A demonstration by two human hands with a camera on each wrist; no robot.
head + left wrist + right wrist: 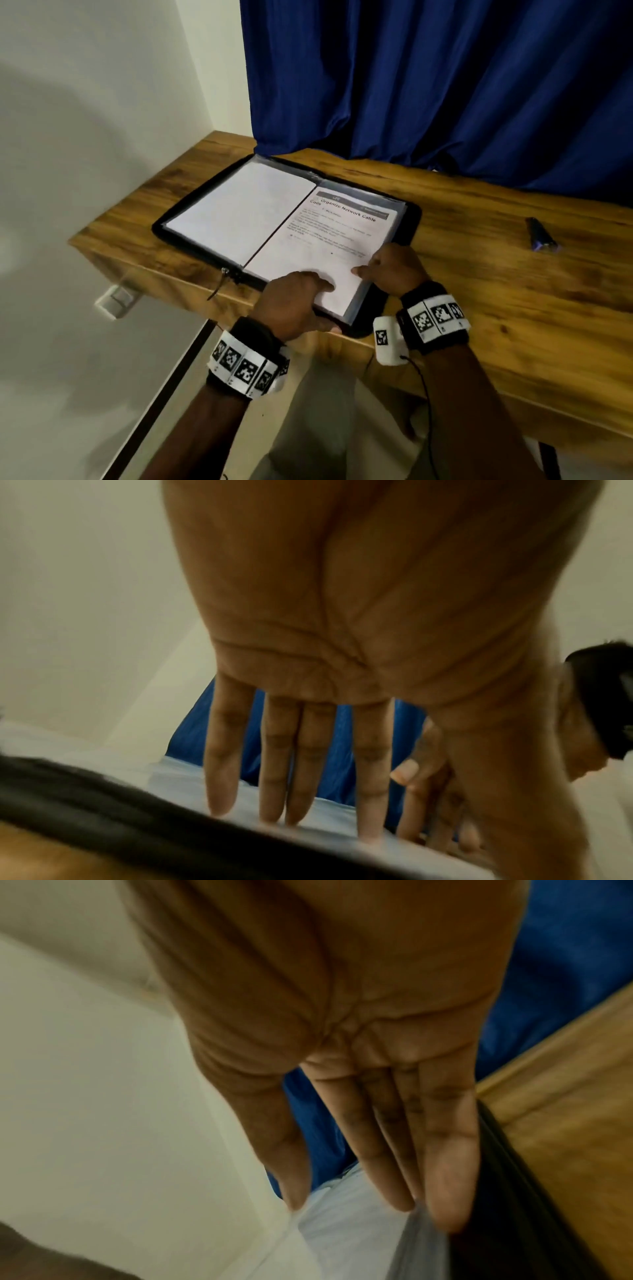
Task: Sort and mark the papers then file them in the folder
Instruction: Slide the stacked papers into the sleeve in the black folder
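Observation:
A black zip folder (412, 219) lies open on the wooden table (513, 281). Its left sleeve shows a blank white sheet (236, 209). Its right side shows a printed paper (325, 240) headed "Organize Network Cable Coils". My left hand (298, 301) lies flat on that paper's near end. In the left wrist view its fingers (298, 764) are straight and press down on the sheet (178, 775). My right hand (394, 270) rests at the page's right edge. Its straight fingers (377, 1150) touch the clear sleeve (421, 1245) beside the black cover (514, 1204).
A dark blue pen (541, 236) lies on the table to the right of the folder. A blue curtain (445, 85) hangs behind the table. The folder's zip pull (222, 277) dangles over the near table edge. A white wall stands to the left.

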